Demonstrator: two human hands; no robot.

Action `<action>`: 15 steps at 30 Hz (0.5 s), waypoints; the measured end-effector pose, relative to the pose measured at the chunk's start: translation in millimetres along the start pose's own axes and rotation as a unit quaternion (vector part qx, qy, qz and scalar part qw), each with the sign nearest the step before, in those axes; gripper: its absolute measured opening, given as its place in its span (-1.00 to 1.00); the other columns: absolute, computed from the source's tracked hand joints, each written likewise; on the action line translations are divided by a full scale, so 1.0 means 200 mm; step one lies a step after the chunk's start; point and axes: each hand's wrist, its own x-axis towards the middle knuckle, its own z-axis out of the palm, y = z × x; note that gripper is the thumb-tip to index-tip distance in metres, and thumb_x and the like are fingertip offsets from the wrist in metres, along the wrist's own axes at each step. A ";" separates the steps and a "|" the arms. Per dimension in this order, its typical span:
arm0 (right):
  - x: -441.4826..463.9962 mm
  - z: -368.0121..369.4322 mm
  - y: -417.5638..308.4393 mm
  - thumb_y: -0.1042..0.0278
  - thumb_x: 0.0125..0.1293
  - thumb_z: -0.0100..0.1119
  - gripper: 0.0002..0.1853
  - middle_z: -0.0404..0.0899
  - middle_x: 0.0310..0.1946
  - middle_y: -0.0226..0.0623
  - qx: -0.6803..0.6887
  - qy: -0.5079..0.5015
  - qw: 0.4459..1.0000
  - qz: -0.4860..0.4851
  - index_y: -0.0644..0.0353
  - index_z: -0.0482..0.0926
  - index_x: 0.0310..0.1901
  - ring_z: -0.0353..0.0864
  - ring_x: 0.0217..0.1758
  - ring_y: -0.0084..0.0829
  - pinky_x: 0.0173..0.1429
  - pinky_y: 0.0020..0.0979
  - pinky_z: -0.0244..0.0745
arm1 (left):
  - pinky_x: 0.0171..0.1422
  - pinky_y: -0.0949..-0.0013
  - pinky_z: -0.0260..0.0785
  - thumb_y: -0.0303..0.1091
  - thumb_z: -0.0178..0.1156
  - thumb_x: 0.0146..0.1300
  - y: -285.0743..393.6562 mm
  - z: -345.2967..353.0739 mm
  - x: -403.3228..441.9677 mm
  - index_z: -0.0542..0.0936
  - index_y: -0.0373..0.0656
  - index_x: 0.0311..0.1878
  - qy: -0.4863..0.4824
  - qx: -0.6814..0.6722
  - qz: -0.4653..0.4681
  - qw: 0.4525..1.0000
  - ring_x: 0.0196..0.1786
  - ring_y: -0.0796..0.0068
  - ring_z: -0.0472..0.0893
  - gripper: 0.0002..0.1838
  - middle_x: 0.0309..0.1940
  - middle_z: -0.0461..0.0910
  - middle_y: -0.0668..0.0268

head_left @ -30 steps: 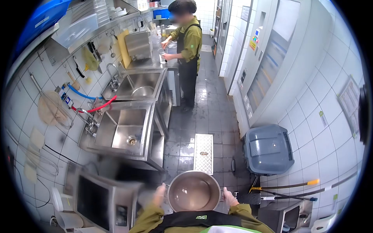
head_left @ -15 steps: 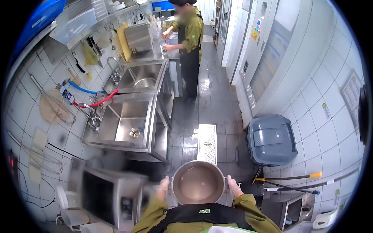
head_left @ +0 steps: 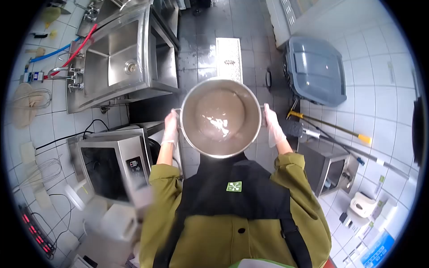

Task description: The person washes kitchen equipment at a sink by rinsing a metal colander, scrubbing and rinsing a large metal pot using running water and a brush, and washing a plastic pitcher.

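A large round metal pot (head_left: 189, 129) hangs in front of my apron, held level by its two side handles. Cloudy brownish liquid (head_left: 220, 107) shows inside, with bright light reflected on it. My left hand (head_left: 170, 127), in a clear glove, is closed round the handle on the pot's left. On the opposite side my right hand (head_left: 271, 121), gloved likewise, grips the other handle. Below the pot lies the dark tiled floor, with a pale metal floor plate (head_left: 229, 58) just beyond the rim.
A steel sink (head_left: 103, 67) with a tap and a red hose stands at upper left. Nearer on the left is a microwave-like steel appliance (head_left: 107, 165). To the right are a grey lidded bin (head_left: 317, 71), a yellow-ended pole (head_left: 330, 127) and a low steel unit (head_left: 324, 165).
My view has tilted down, so the co-worker by the far counter has mostly left the picture. The pot, still in both hands, appears higher in the frame and larger.
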 end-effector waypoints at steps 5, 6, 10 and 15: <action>-0.12 0.04 -0.16 -0.12 0.28 -0.09 -0.44 0.33 -0.71 -0.48 -0.016 0.007 1.000 -0.020 0.24 0.42 -0.65 0.23 -0.61 -0.56 -0.47 -0.39 0.17 | -0.42 0.53 0.17 -0.10 -0.12 0.38 0.06 -0.06 0.00 0.38 -0.08 -0.57 0.033 0.016 0.051 0.998 -0.54 0.67 0.28 -0.59 -0.64 0.33 0.52; -0.14 0.05 -0.19 -0.12 0.28 -0.09 -0.44 0.34 -0.71 -0.47 -0.025 0.010 0.999 -0.019 0.24 0.42 -0.64 0.22 -0.61 -0.56 -0.47 -0.39 0.16 | -0.45 0.53 0.15 -0.08 -0.11 0.37 0.05 -0.09 0.03 0.38 -0.08 -0.58 0.033 0.016 0.053 0.998 -0.56 0.68 0.27 -0.59 -0.65 0.32 0.53; -0.15 0.05 -0.20 -0.13 0.27 -0.06 -0.47 0.25 -0.79 -0.48 -0.014 0.024 0.999 -0.023 0.12 0.34 -0.69 0.16 -0.76 -0.55 -0.64 -0.43 0.08 | -0.59 0.52 0.06 -0.03 -0.08 0.36 0.06 -0.11 0.05 0.37 -0.05 -0.60 0.041 0.042 0.068 0.996 -0.66 0.68 0.20 -0.57 -0.71 0.27 0.55; -0.19 -0.04 -0.20 -0.13 0.26 -0.04 -0.48 0.19 -0.84 -0.53 0.016 0.036 0.999 -0.013 0.03 0.26 -0.74 0.10 -0.85 -0.57 -0.75 -0.47 0.02 | -0.68 0.52 -0.04 -0.03 -0.09 0.35 0.13 -0.01 0.00 0.33 -0.01 -0.63 0.034 0.027 0.045 0.998 -0.75 0.69 0.13 -0.56 -0.77 0.19 0.57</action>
